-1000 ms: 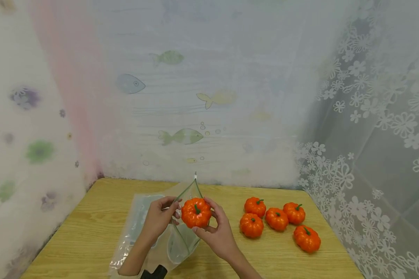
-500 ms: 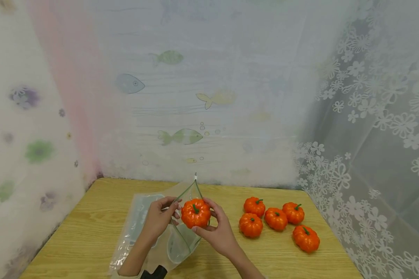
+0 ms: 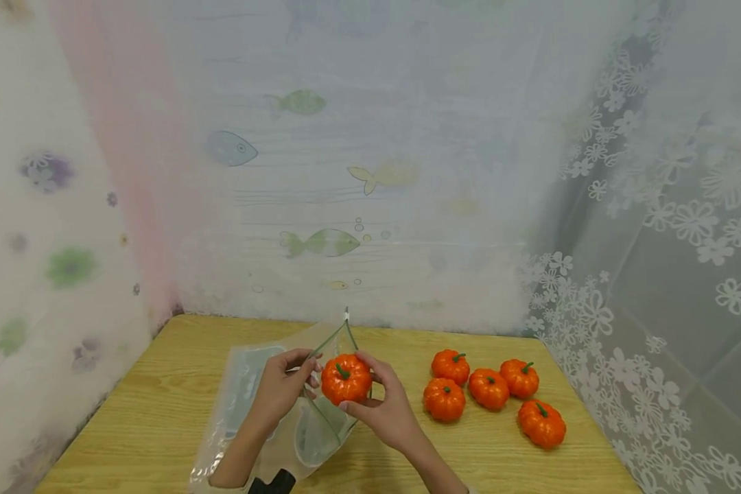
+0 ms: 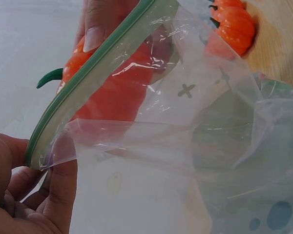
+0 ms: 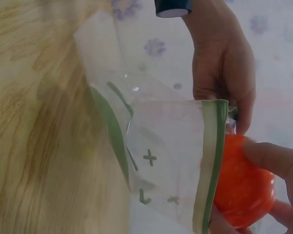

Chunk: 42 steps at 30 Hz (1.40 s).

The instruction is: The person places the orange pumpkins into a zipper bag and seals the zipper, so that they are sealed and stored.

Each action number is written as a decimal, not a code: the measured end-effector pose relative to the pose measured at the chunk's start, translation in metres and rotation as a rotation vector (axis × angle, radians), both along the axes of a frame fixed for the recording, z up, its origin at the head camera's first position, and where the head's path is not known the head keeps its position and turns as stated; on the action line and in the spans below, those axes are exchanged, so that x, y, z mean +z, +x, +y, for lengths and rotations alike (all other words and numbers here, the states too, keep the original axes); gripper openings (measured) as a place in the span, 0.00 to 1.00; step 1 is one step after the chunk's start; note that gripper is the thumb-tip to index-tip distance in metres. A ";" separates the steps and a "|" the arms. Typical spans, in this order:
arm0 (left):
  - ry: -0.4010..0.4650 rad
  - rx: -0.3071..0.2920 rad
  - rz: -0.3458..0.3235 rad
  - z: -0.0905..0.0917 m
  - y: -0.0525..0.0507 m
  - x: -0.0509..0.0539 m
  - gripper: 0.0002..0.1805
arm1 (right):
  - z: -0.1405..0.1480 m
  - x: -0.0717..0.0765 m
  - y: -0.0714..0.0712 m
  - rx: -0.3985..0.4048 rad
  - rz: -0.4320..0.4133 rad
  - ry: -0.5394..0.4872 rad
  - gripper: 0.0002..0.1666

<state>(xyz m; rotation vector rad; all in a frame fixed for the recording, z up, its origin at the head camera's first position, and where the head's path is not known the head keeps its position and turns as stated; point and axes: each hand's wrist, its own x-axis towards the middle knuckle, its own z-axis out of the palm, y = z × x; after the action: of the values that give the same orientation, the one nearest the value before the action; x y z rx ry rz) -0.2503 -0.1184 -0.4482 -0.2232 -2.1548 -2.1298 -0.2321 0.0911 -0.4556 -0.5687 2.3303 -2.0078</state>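
Pumpkin (image 3: 344, 385) was gripped in R hand (image 3: 385, 406), curled abt its sides, L hand (image 3: 284, 384) pinched clear plastic bag (image 5: 178, 134) w/ green rim (image 5: 218, 156), pumpkin was glossy, ribbed, squat

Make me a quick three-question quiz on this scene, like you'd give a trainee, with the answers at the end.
1. How many pumpkins lie on the table?
2. Fill the gap: the ____ hand grips another, raised pumpkin at the mouth of the plastic bag.
3. True or false: the plastic bag is sealed shut.

Key
1. Five.
2. Right.
3. False; its mouth gapes, and the left hand pinches its edge.
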 end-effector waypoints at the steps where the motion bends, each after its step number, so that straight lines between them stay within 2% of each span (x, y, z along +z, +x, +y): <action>1: 0.002 0.001 0.001 0.000 0.000 0.000 0.10 | 0.000 0.000 0.000 0.003 0.005 0.009 0.44; 12: 0.004 -0.005 -0.025 0.000 -0.002 -0.001 0.10 | -0.003 -0.001 -0.002 0.007 0.028 0.074 0.44; 20: 0.001 -0.009 -0.008 0.001 -0.001 0.001 0.11 | -0.002 -0.002 -0.005 -0.007 0.033 0.110 0.44; 27: 0.010 -0.024 -0.017 0.002 0.001 0.005 0.12 | -0.002 -0.002 -0.009 -0.023 0.050 0.188 0.43; 34: -0.008 -0.007 -0.014 0.003 0.000 0.009 0.11 | -0.001 0.002 -0.011 -0.037 0.075 0.267 0.43; 42: -0.013 -0.020 -0.024 0.004 0.000 0.014 0.11 | -0.002 0.004 -0.011 -0.028 0.075 0.259 0.44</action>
<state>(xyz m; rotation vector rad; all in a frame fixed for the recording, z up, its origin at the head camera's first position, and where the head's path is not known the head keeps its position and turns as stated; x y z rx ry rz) -0.2501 -0.1148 -0.4345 -0.2226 -2.1896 -2.1399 -0.2435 0.0891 -0.4512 -0.6092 2.5988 -1.6824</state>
